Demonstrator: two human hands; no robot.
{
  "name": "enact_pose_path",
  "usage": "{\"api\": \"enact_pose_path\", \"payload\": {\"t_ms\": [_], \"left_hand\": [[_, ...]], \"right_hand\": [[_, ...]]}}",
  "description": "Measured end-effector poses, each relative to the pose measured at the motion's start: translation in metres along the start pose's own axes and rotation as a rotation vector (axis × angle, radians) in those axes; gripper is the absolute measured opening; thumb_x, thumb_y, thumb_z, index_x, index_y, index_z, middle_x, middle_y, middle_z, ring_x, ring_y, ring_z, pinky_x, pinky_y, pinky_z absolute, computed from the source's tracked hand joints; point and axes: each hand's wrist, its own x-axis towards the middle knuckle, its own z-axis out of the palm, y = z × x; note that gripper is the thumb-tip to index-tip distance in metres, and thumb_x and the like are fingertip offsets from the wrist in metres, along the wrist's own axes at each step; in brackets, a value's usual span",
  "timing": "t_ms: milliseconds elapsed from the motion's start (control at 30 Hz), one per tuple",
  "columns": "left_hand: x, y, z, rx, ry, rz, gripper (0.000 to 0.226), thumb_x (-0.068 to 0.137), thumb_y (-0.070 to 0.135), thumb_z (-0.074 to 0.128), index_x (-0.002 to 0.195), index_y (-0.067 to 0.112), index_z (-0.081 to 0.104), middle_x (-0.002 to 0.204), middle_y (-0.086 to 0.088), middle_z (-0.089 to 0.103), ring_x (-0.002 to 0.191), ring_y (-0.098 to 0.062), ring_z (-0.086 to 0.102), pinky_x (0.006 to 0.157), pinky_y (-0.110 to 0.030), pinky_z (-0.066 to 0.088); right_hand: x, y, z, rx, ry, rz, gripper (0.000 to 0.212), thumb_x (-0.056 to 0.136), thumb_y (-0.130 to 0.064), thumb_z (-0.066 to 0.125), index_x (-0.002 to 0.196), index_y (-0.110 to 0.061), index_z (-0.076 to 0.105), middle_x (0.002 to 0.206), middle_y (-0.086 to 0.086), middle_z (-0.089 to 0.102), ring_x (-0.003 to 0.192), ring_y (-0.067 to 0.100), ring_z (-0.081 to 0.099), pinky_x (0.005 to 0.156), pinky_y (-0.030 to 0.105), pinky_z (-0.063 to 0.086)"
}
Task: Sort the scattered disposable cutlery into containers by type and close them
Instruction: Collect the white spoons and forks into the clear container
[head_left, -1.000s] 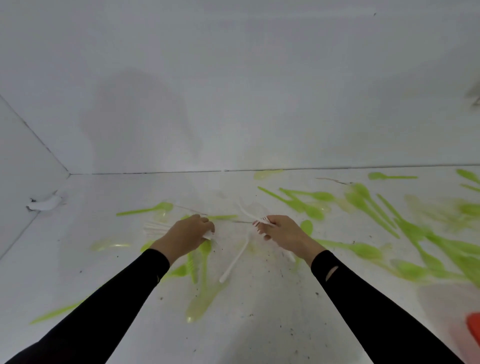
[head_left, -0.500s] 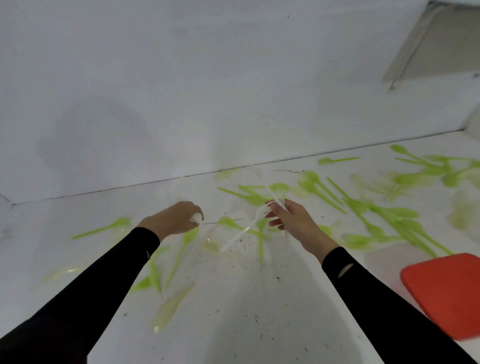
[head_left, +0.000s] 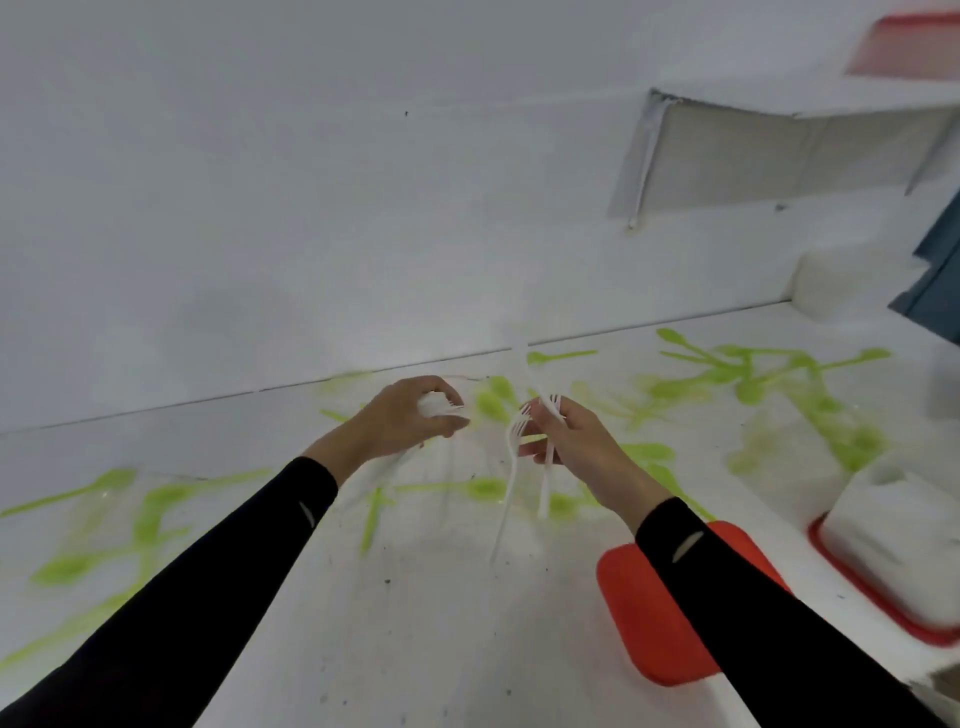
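My left hand (head_left: 402, 418) is closed around a bundle of white plastic forks (head_left: 439, 406), tines pointing right. My right hand (head_left: 569, 441) pinches several white forks (head_left: 514, 467) by their heads; the handles hang down above the white table (head_left: 415, 623). The two hands are close together, a little apart. Many green plastic spoons (head_left: 748, 374) lie scattered across the table, blurred by camera motion. A red lid (head_left: 644, 613) lies flat under my right forearm. At the right edge stands a white container (head_left: 904, 545) on a red base.
A white wall rises behind the table. A shelf or box edge (head_left: 727, 156) juts out at upper right, with a red item (head_left: 904, 47) on top. A white tub (head_left: 852, 280) and dark blue object (head_left: 940, 280) sit at far right.
The view has swung right and the hands have come closer together. My right hand has lifted its forks off the table. The red lid and white container have come further into view.
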Motion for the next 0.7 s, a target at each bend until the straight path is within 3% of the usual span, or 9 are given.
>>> {"api": "enact_pose_path", "payload": {"t_ms": [100, 267, 433, 567, 700], "left_hand": [[0.01, 0.051, 0.05, -0.219, -0.049, 0.023, 0.019, 0.086, 0.028, 0.075, 0.088, 0.012, 0.067, 0.073, -0.007, 0.071, 0.061, -0.015, 0.058, 0.056, -0.025, 0.047], [0.033, 0.119, 0.132, -0.537, -0.024, -0.052, 0.02, 0.09, 0.034, 0.068, 0.083, 0.015, 0.066, 0.067, 0.002, 0.065, 0.066, -0.013, 0.06, 0.059, -0.027, 0.05], [0.056, 0.162, 0.192, -0.706, -0.085, -0.042, 0.05, 0.076, 0.05, 0.066, 0.099, 0.006, 0.064, 0.065, 0.003, 0.058, 0.059, -0.011, 0.052, 0.059, -0.024, 0.043], [0.077, 0.188, 0.229, -0.825, -0.127, -0.072, 0.041, 0.08, 0.045, 0.067, 0.102, 0.01, 0.064, 0.07, -0.001, 0.059, 0.063, -0.015, 0.057, 0.059, -0.026, 0.049], [0.097, 0.208, 0.256, -0.89, -0.159, -0.053, 0.018, 0.089, 0.023, 0.068, 0.099, 0.009, 0.063, 0.078, -0.009, 0.061, 0.059, -0.016, 0.061, 0.053, -0.025, 0.051]], "right_hand": [[-0.017, -0.007, -0.046, -0.009, 0.018, -0.037, 0.017, 0.103, -0.024, 0.048, 0.103, -0.012, 0.06, 0.086, 0.001, 0.069, 0.063, 0.015, 0.067, 0.062, 0.026, 0.047], [-0.044, -0.013, -0.12, 0.007, 0.119, -0.078, 0.018, 0.104, -0.026, 0.047, 0.1, -0.015, 0.06, 0.093, 0.004, 0.066, 0.069, 0.019, 0.065, 0.062, 0.03, 0.052], [-0.06, -0.013, -0.178, -0.001, 0.231, -0.087, 0.019, 0.104, -0.028, 0.046, 0.099, -0.015, 0.06, 0.093, 0.002, 0.067, 0.067, 0.013, 0.066, 0.063, 0.027, 0.051], [-0.066, -0.012, -0.214, -0.008, 0.304, -0.101, 0.02, 0.104, -0.03, 0.046, 0.1, -0.014, 0.059, 0.085, -0.005, 0.069, 0.063, 0.01, 0.066, 0.06, 0.022, 0.049], [-0.062, -0.011, -0.246, -0.032, 0.355, -0.109, 0.018, 0.103, -0.029, 0.048, 0.097, -0.018, 0.06, 0.089, -0.004, 0.069, 0.062, 0.01, 0.064, 0.059, 0.022, 0.048]]}}
